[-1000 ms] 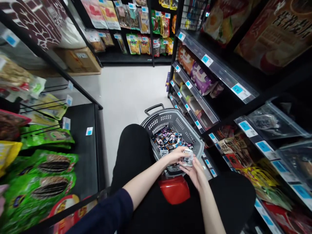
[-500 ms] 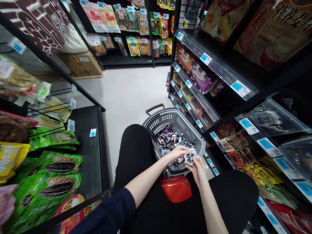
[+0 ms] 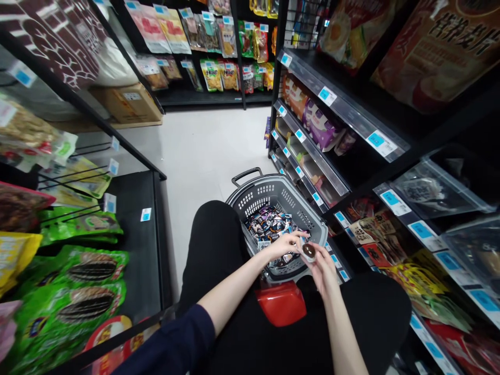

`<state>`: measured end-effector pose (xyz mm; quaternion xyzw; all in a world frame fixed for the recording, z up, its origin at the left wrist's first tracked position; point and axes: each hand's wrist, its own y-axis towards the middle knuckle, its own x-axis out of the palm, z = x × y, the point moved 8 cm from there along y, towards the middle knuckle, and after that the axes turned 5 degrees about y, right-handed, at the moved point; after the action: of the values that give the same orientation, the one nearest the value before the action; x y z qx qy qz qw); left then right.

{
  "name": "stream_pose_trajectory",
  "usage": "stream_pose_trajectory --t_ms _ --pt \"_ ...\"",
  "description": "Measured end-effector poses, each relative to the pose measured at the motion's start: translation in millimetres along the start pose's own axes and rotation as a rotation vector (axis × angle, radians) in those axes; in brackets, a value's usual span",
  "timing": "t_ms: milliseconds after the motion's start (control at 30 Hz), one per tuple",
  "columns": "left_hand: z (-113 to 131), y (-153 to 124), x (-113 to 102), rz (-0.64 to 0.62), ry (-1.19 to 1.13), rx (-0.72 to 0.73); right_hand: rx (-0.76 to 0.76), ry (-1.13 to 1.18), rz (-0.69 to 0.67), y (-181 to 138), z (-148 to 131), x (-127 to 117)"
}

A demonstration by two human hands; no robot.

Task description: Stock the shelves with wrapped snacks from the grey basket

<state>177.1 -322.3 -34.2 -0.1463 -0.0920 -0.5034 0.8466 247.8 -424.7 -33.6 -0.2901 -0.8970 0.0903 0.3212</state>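
In the head view, my right hand (image 3: 325,264) pinches a small packet (image 3: 308,252) with a round, glossy, dark brown egg showing in it, framed by a pale edge. The fingers of my left hand (image 3: 284,246) are closed at the packet's upper left edge. Both hands are above the near right part of a grey shopping basket (image 3: 318,225). Inside the basket lie many small dark, shiny packets (image 3: 273,221). Part of the pile is hidden behind my left hand.
A red plastic piece (image 3: 281,303) shows between my knees, close to the basket. Store shelves (image 3: 312,151) with price tags and bagged food stand to the right. A rack on the left carries green seed bags (image 3: 84,271). Pale floor (image 3: 211,140) lies ahead, and a cardboard box (image 3: 127,107) stands beyond.
The packet has been turned over: its white face with dark lettering showed before, and now its brown egg side faces up. Both hands stay over the basket, and the view shifted slightly.
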Motion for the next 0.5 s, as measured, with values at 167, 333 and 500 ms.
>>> stream_pose_trajectory --t_ms 167,333,500 --pt "-31.8 -7.7 -13.2 0.117 0.022 -0.301 -0.243 -0.426 0.129 9.9 1.4 -14.4" --pt "-29.3 -32.6 -59.6 0.42 0.212 -0.52 -0.354 -0.757 0.175 21.6 22.0 -3.4" --pt "1.7 -78.2 -66.4 0.432 0.255 -0.452 -0.255 -0.895 0.291 19.9 7.6 3.6"
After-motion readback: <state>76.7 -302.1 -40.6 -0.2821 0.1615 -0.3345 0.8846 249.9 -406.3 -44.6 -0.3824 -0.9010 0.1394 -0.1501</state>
